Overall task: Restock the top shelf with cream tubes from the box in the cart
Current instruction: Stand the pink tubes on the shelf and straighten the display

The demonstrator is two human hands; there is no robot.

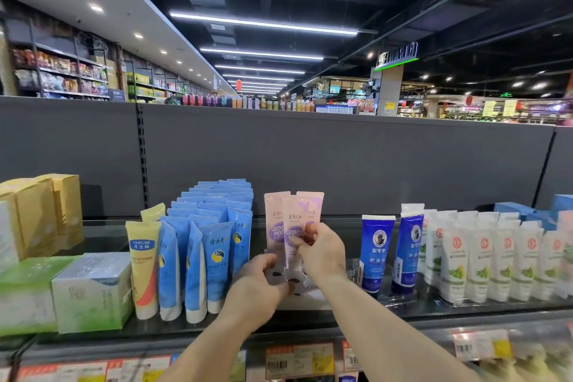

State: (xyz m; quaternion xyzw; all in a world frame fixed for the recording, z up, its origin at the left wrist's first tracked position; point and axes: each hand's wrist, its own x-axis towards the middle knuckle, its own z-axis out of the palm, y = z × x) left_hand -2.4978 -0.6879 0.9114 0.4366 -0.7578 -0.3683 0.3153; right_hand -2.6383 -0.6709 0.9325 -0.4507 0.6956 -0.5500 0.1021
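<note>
The right hand (319, 250) is pinching the front pink cream tube (293, 226) at mid-body between thumb and fingers, holding it upright with its long axis vertical, flat crimped end up and cap end down. The tube is standing directly above the white holed display tray (305, 296) on the top shelf (465, 308), just in front of two more pink tubes (274, 217). The left hand (259, 285) is gripping the tray's near left edge, steadying it; the seating move appears to be straight down.
</note>
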